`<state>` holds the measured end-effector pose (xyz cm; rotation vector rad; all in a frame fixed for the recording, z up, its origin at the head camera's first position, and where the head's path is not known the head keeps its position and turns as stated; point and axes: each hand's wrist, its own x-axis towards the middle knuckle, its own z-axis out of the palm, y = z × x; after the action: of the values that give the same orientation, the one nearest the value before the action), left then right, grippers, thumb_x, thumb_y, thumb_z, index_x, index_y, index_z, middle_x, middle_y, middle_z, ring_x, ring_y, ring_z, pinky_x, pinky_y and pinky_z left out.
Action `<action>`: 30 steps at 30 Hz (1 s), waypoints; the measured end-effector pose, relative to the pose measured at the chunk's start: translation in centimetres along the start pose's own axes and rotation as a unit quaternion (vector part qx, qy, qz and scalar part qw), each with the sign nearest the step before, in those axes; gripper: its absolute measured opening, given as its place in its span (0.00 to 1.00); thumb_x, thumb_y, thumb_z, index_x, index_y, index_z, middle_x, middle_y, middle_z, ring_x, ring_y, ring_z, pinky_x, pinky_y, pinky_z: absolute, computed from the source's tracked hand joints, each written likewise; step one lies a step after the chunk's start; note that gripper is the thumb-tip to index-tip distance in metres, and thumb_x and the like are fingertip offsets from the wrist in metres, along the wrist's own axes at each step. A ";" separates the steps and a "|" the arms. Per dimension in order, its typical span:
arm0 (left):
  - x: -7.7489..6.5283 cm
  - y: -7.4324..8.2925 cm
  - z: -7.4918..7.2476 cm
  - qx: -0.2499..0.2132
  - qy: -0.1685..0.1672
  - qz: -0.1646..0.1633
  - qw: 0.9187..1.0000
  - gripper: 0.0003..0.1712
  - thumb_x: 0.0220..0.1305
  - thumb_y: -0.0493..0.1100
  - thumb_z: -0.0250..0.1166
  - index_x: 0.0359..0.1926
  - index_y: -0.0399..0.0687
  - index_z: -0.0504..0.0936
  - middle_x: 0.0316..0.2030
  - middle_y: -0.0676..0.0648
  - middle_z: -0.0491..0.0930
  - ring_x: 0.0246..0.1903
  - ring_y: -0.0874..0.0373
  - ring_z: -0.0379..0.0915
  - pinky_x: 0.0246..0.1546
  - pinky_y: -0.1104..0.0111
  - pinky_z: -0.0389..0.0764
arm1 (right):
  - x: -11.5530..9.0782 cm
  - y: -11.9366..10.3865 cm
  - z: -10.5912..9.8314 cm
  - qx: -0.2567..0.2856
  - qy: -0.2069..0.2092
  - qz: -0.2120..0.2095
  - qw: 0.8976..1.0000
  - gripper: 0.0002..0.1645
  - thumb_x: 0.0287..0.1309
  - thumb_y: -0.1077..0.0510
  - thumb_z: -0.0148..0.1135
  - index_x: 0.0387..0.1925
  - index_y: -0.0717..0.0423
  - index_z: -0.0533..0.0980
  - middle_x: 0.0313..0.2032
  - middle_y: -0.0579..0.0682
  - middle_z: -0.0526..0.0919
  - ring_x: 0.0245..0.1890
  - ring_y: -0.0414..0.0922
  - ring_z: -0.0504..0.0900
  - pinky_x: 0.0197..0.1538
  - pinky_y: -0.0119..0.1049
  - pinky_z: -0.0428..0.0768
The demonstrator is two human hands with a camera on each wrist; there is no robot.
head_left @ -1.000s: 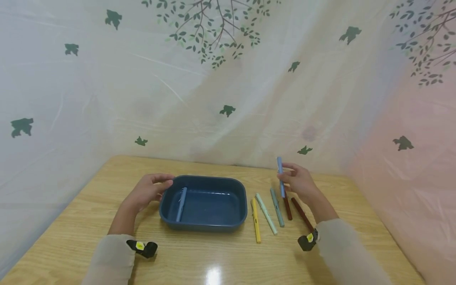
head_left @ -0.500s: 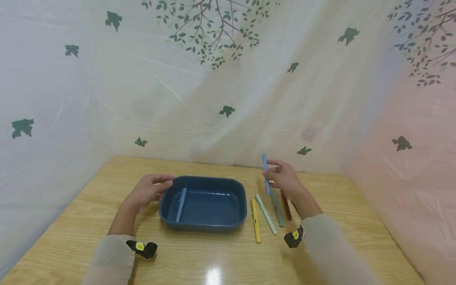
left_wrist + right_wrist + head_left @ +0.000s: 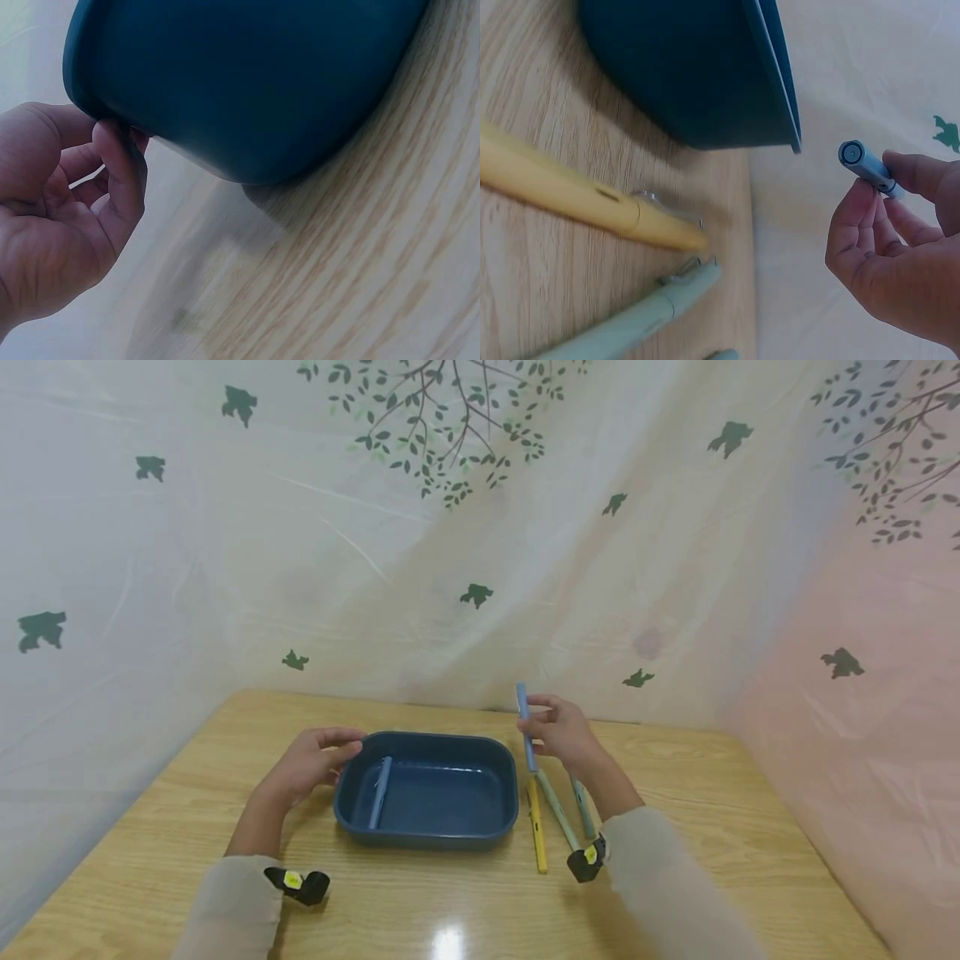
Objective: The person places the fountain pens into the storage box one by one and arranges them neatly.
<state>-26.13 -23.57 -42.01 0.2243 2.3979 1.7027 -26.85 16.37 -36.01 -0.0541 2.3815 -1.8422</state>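
Observation:
My left hand (image 3: 307,766) holds the back left corner of a dark blue rectangular tub (image 3: 426,842); in the left wrist view its thumb and fingers meet at the tub's rim (image 3: 79,82). One light blue pen (image 3: 380,793) leans inside at the tub's left end. Just beyond the back right corner, my right hand (image 3: 558,732) pinches a second light blue pen (image 3: 522,702) near its middle, raised and nearly upright. In the right wrist view this pen's round end (image 3: 853,154) faces the camera, beside the tub's rim.
Right of the tub a yellow pen (image 3: 537,831), a pale green pen (image 3: 558,810) and a grey-green pen (image 3: 582,806) lie on the wooden table (image 3: 375,902). The right forearm covers the spot where dark red pens lay. A printed curtain (image 3: 360,610) hangs behind the table.
My right hand has carried the light blue pen leftward, from above the dark red pens to beside the tub's back right corner. The left hand and the tub have stayed in place.

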 end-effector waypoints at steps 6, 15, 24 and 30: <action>0.3 -0.2 0.0 -0.003 -0.001 0.001 1.000 0.25 0.76 0.47 0.61 0.65 0.36 0.76 0.59 0.35 0.78 0.45 0.53 0.78 0.40 0.61 0.84 | 0.1 -0.3 1.7 0.005 -0.007 -0.007 1.000 0.29 0.69 0.64 0.64 0.68 0.57 0.70 0.49 0.60 0.83 0.46 0.50 0.84 0.49 0.47 0.84; 0.2 -0.2 -0.1 0.003 0.000 -0.003 1.000 0.25 0.76 0.47 0.61 0.66 0.36 0.76 0.61 0.35 0.77 0.47 0.52 0.78 0.43 0.61 0.83 | 0.1 -0.7 3.9 0.007 -0.020 -0.011 1.000 0.29 0.67 0.63 0.67 0.67 0.58 0.71 0.51 0.61 0.83 0.53 0.60 0.83 0.49 0.51 0.85; 0.2 -0.2 0.1 0.000 -0.001 -0.001 1.000 0.26 0.76 0.47 0.61 0.66 0.35 0.75 0.60 0.35 0.78 0.46 0.53 0.79 0.42 0.61 0.84 | -0.3 -1.3 5.6 0.012 -0.053 -0.016 0.998 0.29 0.66 0.62 0.68 0.67 0.58 0.73 0.51 0.59 0.83 0.54 0.61 0.83 0.50 0.49 0.84; 0.2 -0.2 0.1 0.003 -0.004 0.000 1.000 0.27 0.76 0.48 0.61 0.67 0.35 0.75 0.61 0.34 0.77 0.47 0.52 0.80 0.43 0.60 0.84 | -0.4 -1.2 7.0 0.019 -0.065 -0.018 0.998 0.28 0.65 0.64 0.68 0.66 0.59 0.75 0.47 0.58 0.85 0.52 0.61 0.83 0.47 0.47 0.85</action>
<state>-26.33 -23.52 -42.24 0.2313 2.3967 1.6912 -25.60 9.37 -36.56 -0.2064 2.2721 -1.8385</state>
